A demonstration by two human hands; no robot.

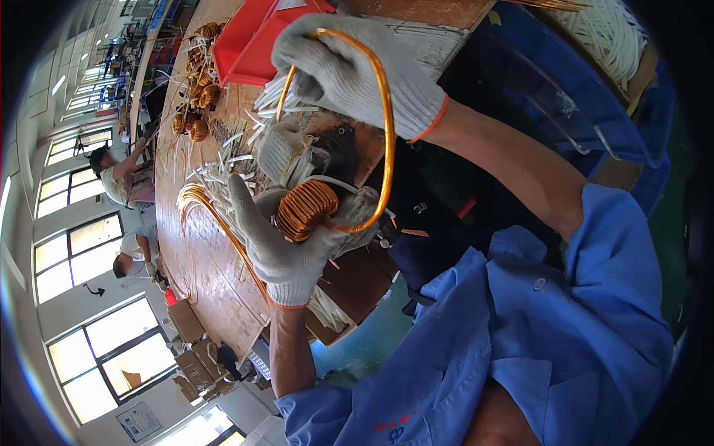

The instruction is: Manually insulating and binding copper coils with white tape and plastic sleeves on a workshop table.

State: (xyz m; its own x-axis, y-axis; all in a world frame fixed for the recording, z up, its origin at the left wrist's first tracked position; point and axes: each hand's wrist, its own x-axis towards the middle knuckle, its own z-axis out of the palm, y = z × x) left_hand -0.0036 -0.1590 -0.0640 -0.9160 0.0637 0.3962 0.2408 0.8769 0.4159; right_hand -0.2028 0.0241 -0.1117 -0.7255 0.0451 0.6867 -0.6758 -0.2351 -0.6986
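My left hand (286, 256), in a white knitted glove with an orange cuff, is closed around a ring coil (306, 210) wound with thick copper wire. A long loop of the coil's copper wire (388, 126) rises and bends over toward my right hand (335, 63). That hand, gloved alike, is curled shut around the wire above the bench, and the wire's free end (285, 93) hangs below its fingers. Just beyond the coil sit a dark metal fixture (341, 149) and a white wrapped block (281, 152). The fingertips under the coil are partly hidden.
A wooden bench (212, 282) carries scattered white tube pieces (234, 160), a bundle of copper wires (197, 195), finished coils (201, 97) and a red bin (245, 44). Blue crates (550, 89) and white tubing (606, 37) stand at the right. Two people (123, 178) work across the bench.
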